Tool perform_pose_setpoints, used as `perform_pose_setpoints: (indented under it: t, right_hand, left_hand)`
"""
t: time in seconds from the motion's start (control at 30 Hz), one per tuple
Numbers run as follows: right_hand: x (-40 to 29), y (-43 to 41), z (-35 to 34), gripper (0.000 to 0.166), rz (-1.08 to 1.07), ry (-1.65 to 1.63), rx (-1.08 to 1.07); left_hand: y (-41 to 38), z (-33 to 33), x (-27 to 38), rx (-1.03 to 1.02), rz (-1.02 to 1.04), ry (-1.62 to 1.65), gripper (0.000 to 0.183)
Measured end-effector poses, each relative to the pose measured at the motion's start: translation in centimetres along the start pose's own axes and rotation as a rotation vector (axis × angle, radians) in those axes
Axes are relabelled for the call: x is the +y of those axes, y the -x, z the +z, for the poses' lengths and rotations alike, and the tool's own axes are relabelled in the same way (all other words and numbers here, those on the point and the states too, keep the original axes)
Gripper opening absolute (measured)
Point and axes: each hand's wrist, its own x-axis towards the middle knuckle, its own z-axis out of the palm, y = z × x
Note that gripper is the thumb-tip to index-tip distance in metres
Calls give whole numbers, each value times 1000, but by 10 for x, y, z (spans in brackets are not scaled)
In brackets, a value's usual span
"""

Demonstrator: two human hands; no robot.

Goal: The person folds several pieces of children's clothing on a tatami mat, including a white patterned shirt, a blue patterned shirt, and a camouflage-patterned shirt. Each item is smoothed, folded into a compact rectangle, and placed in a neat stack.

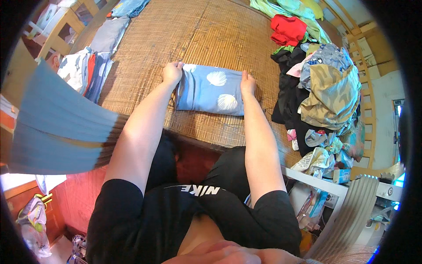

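Observation:
A folded blue cloth [207, 89] with white leaf-like prints lies flat on the woven mat [148, 43] in front of me. My left hand [172, 73] grips its far left corner, with the thumb on top. At the right edge, near the far corner, my right hand [248, 84] pinches the fabric, its thumb on top. The undersides of the fingers on both hands are hidden.
Folded clothes stand in stacks, white and navy [87, 74] and grey [110, 34], along the left edge. A heap of unfolded clothes [329, 85], with a red garment [288, 29] beyond it, lies at right. Wooden rails [369, 115] border the right side.

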Motion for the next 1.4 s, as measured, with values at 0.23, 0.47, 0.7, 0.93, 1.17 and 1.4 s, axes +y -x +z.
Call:
perform_pose_setpoints:
  t: [0.23,0.47,0.7,0.93,1.17,1.4]
  right_hand:
    - [22,-1,-37,47,141,-118,-449]
    - [-4,42,-80,40,-2,412,-927]
    - [15,37,-84,44,-277,793,-750]
    - [-10,53,-96,47,-204,676,-612]
    - [-19,57,-62,51,-128,565,-296]
    - [0,43,-33,30,-115,543,-195]
  left_hand:
    - [35,-53,40,-489,-85,-326,47]
    - [69,-63,37,-725,177,-669,35]
    - [64,-74,22,-578,119,-813,24]
    - [50,-72,5,-720,113,-513,36]
    - [31,-21,26,-187,6,-326,42]
    - [-2,-7,3,68,-217,3,27]
